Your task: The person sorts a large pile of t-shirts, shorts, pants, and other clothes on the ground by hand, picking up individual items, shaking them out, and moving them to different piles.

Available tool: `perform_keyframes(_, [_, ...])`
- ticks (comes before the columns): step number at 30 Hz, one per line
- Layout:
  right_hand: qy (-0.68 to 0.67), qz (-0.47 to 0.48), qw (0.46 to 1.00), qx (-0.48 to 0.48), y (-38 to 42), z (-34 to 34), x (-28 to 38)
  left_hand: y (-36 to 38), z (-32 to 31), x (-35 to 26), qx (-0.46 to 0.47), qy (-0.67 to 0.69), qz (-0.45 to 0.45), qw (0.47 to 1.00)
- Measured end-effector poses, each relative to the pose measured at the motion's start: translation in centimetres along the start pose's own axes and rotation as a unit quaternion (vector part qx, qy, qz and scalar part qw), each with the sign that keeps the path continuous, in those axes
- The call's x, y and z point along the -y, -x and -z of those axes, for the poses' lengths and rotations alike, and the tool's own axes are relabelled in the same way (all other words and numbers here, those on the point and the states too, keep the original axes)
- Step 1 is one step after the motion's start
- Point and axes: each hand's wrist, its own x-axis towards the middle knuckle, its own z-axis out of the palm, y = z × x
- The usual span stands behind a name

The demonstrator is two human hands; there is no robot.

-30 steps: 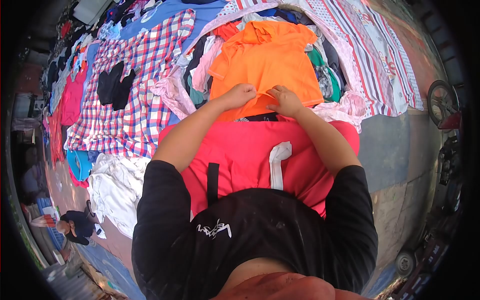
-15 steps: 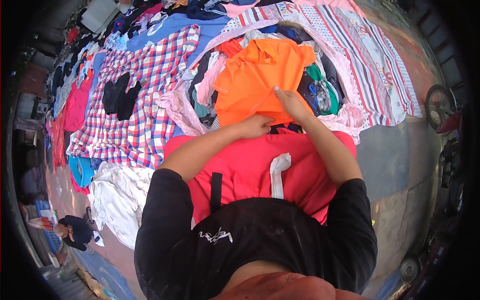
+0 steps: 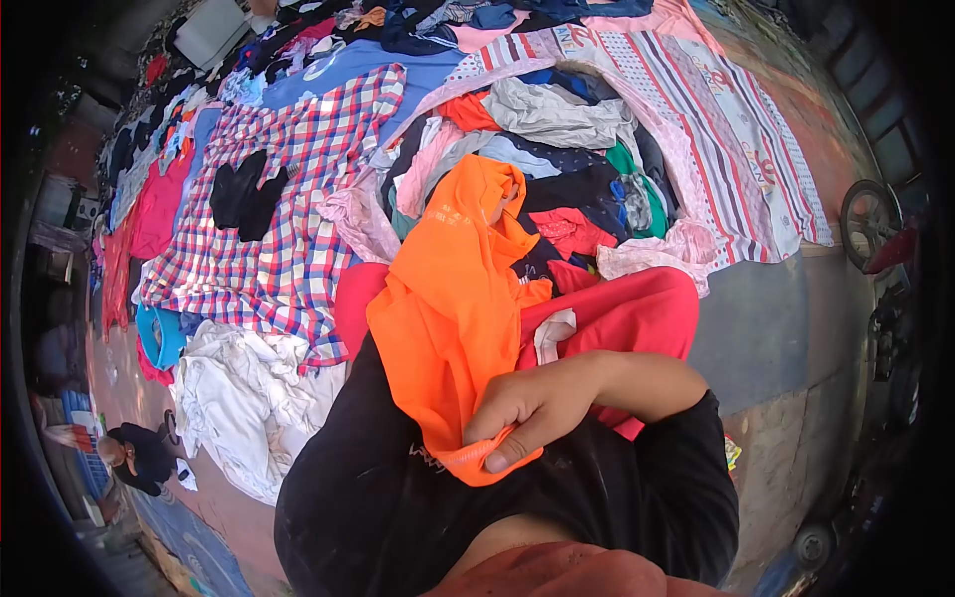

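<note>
An orange shirt [image 3: 448, 298] is stretched lengthwise in front of my chest, small print showing near its upper end. My right hand [image 3: 517, 413] is closed on its bottom hem, close to my body. The shirt covers my left forearm, and my left hand [image 3: 503, 206] is mostly hidden inside it; only a little skin seems to show at the neck opening, so its fingers cannot be made out. Beyond the shirt lies a heap of mixed clothes [image 3: 577, 189], ringed by a pink cloth [image 3: 676, 159]. A grey garment [image 3: 562, 114] is on top of the heap.
A checked cloth [image 3: 288, 199] with a black garment [image 3: 244, 196] on it is spread to the left. White clothes [image 3: 239, 398] lie nearer me. A striped sheet [image 3: 736, 149] spreads to the right, near a wheel [image 3: 870, 219]. Another person [image 3: 139, 458] is at lower left.
The orange shirt has come off the heap toward my chest and now hangs over my left arm. My right hand has pulled back with the hem. More of the heap shows.
</note>
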Motion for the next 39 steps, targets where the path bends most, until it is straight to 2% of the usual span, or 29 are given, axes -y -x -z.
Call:
perform_keyframes(1, [0.017, -0.009, 0.995, -0.093, 0.7, 0.9, 0.6, 0.2, 0.8, -0.2, 0.004, 0.118, 0.006, 0.993])
perform_keyframes(2, [0.039, -0.064, 0.982, -0.172, 2.2, 2.9, 0.1, 0.7, 1.8, -0.6, 0.002, 0.255, 0.02, 0.967])
perform_keyframes(3, [0.048, -0.041, 0.963, -0.263, 3.4, 4.9, 0.8, 0.8, 2.9, -1.1, 0.002, 0.374, 0.03, 0.927])
perform_keyframes(4, [-0.005, -0.055, 0.924, -0.378, 5.9, 8.5, -1.3, 0.8, 4.1, -1.9, 0.006, 0.476, 0.036, 0.879])
perform_keyframes(5, [-0.044, 0.001, 0.869, -0.493, 7.8, 12.0, -1.2, 0.4, 4.9, -2.7, 0.013, 0.547, 0.039, 0.836])
perform_keyframes(6, [-0.084, 0.061, 0.803, -0.586, 9.7, 14.3, 0.4, -0.1, 5.4, -3.5, 0.016, 0.596, 0.042, 0.802])
perform_keyframes(7, [-0.076, 0.144, 0.736, -0.658, 14.3, 19.0, -1.0, -0.7, 5.7, -4.5, 0.021, 0.632, 0.043, 0.774])
perform_keyframes(9, [-0.111, 0.25, 0.544, -0.793, 23.3, 24.6, -2.4, -1.1, 5.9, -6.1, 0.012, 0.635, 0.041, 0.771])
perform_keyframes(11, [-0.104, 0.306, 0.376, -0.868, 29.3, 25.3, -3.6, -0.4, 5.5, -7.4, -0.001, 0.593, 0.037, 0.804])
perform_keyframes(13, [0.033, 0.032, 0.392, -0.919, 29.8, 22.8, -3.8, 2.5, 7.3, -8.8, 0.023, 0.496, 0.019, 0.868])
perform_keyframes(14, [0.1, -0.11, 0.385, -0.911, 30.0, 21.7, -3.7, 3.6, 8.0, -9.6, 0.036, 0.445, 0.009, 0.895])
perform_keyframes(15, [0.211, -0.223, 0.405, -0.861, 34.1, 24.5, -7.4, 3.6, 8.6, -10.0, -0.013, 0.416, -0.043, 0.908])
perform_keyframes(17, [0.436, -0.277, 0.281, -0.808, 30.1, 23.0, -8.4, 3.4, 9.6, -10.9, -0.112, 0.356, -0.146, 0.916])
perform_keyframes(19, [0.372, -0.111, 0.457, -0.8, 23.8, 19.7, -6.2, 4.0, 9.8, -13.2, -0.262, 0.251, -0.242, 0.9])
perform_keyframes(20, [0.335, -0.086, 0.522, -0.78, 20.9, 18.1, -5.0, 4.4, 9.8, -14.4, -0.334, 0.194, -0.285, 0.877])
perform_keyframes(21, [0.296, -0.06, 0.584, -0.754, 18.3, 16.8, -4.3, 4.6, 9.9, -15.5, -0.356, 0.191, -0.316, 0.858])
perform_keyframes(23, [0.293, 0.057, 0.609, -0.735, 14.1, 15.2, -4.9, 5.1, 10.3, -17.4, -0.398, 0.183, -0.378, 0.816])
perform_keyframes(24, [0.352, 0.056, 0.587, -0.727, 12.4, 14.0, -4.9, 5.5, 11.0, -18.2, -0.428, 0.118, -0.375, 0.814])
perform_keyframes(26, [0.47, 0.024, 0.556, -0.685, 10.9, 13.0, -5.6, 6.6, 12.7, -20.3, -0.401, -0.019, -0.323, 0.857])
perform_keyframes(27, [0.461, 0.016, 0.558, -0.69, 9.8, 12.7, -5.6, 6.7, 13.5, -20.8, -0.385, -0.087, -0.292, 0.871])
perform_keyframes(28, [0.452, 0.01, 0.559, -0.695, 8.3, 12.6, -5.6, 6.5, 14.5, -21.1, -0.325, -0.127, -0.273, 0.897])
perform_keyframes(31, [0.438, -0.028, 0.561, -0.702, 7.3, 14.2, -7.1, 7.9, 15.9, -23.3, -0.208, 0.01, -0.147, 0.967])
perform_keyframes(32, [0.433, -0.039, 0.559, -0.706, 7.3, 14.5, -7.2, 8.1, 16.6, -23.2, -0.184, 0.068, -0.163, 0.967])
perform_keyframes(33, [0.427, -0.051, 0.558, -0.71, 7.4, 14.9, -7.4, 8.6, 17.0, -23.6, -0.179, 0.158, -0.218, 0.946])
perform_keyframes(36, [0.558, -0.04, 0.438, -0.704, 9.0, 17.0, -9.4, 9.7, 18.3, -24.5, -0.175, 0.382, -0.374, 0.827])
perform_keyframes(39, [0.545, -0.021, 0.4, -0.737, 9.3, 16.6, -8.4, 9.3, 18.6, -24.3, -0.226, 0.363, -0.391, 0.815])
